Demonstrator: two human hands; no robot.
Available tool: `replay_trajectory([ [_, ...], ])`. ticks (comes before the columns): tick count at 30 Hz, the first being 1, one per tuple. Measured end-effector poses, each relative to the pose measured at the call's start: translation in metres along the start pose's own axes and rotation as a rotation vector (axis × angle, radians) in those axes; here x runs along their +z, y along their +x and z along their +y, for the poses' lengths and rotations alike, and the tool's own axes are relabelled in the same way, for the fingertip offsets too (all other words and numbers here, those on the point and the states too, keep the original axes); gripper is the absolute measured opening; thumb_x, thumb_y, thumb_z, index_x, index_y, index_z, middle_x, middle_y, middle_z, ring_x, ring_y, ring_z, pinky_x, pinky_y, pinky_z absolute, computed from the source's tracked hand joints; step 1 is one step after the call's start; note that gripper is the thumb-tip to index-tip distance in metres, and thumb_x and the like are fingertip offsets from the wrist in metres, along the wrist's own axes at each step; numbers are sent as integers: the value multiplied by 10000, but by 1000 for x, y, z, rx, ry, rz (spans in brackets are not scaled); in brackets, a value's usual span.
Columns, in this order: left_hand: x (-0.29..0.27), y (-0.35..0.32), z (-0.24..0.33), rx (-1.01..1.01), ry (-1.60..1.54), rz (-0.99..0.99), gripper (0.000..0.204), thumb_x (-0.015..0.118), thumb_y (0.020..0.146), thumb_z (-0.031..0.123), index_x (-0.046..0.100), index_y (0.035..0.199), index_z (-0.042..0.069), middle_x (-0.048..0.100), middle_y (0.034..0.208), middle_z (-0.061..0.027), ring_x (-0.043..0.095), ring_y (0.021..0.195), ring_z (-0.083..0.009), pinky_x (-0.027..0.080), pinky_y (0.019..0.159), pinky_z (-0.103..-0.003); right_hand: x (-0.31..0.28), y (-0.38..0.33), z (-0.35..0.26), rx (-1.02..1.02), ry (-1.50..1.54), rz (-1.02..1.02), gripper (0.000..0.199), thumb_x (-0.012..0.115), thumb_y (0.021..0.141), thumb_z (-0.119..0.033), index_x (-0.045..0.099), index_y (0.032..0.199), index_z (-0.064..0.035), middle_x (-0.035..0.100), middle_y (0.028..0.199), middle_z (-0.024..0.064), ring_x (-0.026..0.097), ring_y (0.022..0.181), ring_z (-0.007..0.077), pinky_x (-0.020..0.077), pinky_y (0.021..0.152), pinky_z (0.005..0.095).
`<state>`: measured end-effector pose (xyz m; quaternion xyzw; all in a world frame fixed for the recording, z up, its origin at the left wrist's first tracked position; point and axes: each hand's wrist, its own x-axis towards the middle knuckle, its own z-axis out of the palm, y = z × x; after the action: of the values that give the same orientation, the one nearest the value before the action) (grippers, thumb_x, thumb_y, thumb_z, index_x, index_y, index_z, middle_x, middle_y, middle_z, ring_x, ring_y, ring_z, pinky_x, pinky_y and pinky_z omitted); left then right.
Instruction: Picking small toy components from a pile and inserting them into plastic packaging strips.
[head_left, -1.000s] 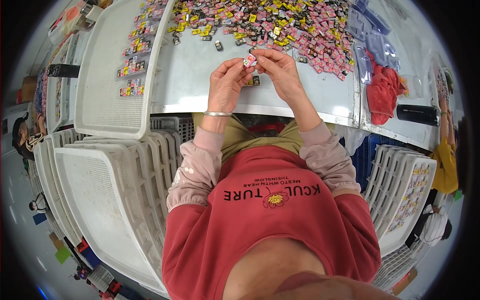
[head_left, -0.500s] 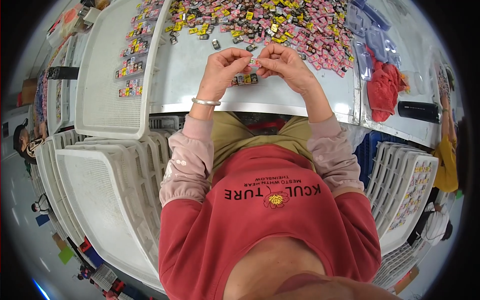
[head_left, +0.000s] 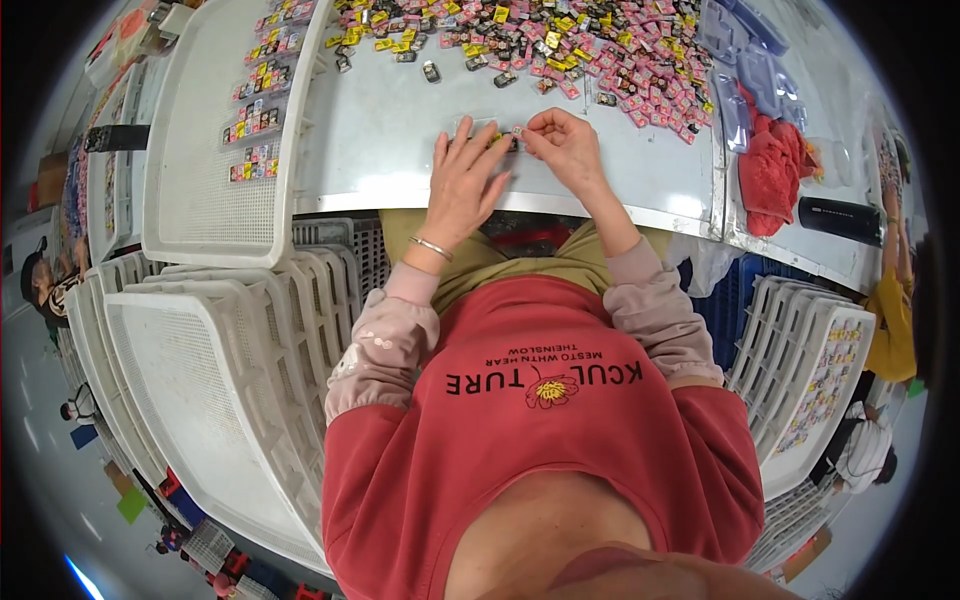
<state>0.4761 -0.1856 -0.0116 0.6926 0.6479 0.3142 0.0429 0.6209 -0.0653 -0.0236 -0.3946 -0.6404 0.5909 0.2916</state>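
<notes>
My left hand [head_left: 462, 180] lies with fingers spread over a small clear plastic tray [head_left: 465, 124] near the table's front edge. A short row of small printed blocks [head_left: 513, 143] shows partly beneath its fingers; the rest is covered. Just right of it, my right hand [head_left: 568, 150] pinches a small pink block [head_left: 517, 131] between thumb and forefinger, at the right end of that row. Beyond both hands spreads a big heap of similar pink, yellow and black blocks [head_left: 600, 60]. A loose black block [head_left: 431, 72] lies at the heap's near edge.
At the left stands a white mesh tray [head_left: 205, 190] bearing several filled clear packs [head_left: 252, 122]. Stacked white trays [head_left: 180, 370] rise below it, others [head_left: 810, 370] at the right. A red cloth [head_left: 768, 175], a black case [head_left: 840, 220] and clear purple-tinted plastic trays [head_left: 765, 80] lie at the right.
Both hands were together, holding a small pink block between them. Now my left hand has come down and spread over the row, while my right hand holds the block at the row's right end.
</notes>
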Motion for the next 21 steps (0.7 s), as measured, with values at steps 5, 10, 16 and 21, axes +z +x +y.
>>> replay_trajectory([
  [5,7,-3,-1,-1,37,7,435,629,813,191,556,1239,141,477,1334,-84,364,1295,-341,248,1055,-519,2,-3,-2,23,196,109,152,682,812,-85,635,909,22,643,747,50,618,636,92,486,562,215],
  [10,12,-4,0,4,118,-16,398,608,823,209,568,1215,147,480,1332,-78,402,1261,-318,269,1044,-498,14,-11,-8,-232,-292,204,126,702,776,-91,652,802,22,660,678,107,634,571,147,493,529,270],
  [16,12,-3,1,-2,112,16,398,604,810,172,575,1204,125,506,1313,-66,414,1253,-310,269,1039,-506,13,-17,-2,-227,-435,237,146,708,775,-127,653,756,7,645,631,131,628,531,185,484,510,295],
  [21,13,-3,-1,26,117,6,398,605,807,165,576,1199,96,533,1293,-54,426,1244,-305,266,1040,-508,-7,-16,-1,-126,-148,33,205,709,755,-76,652,943,-16,609,688,83,591,555,173,479,554,270],
])
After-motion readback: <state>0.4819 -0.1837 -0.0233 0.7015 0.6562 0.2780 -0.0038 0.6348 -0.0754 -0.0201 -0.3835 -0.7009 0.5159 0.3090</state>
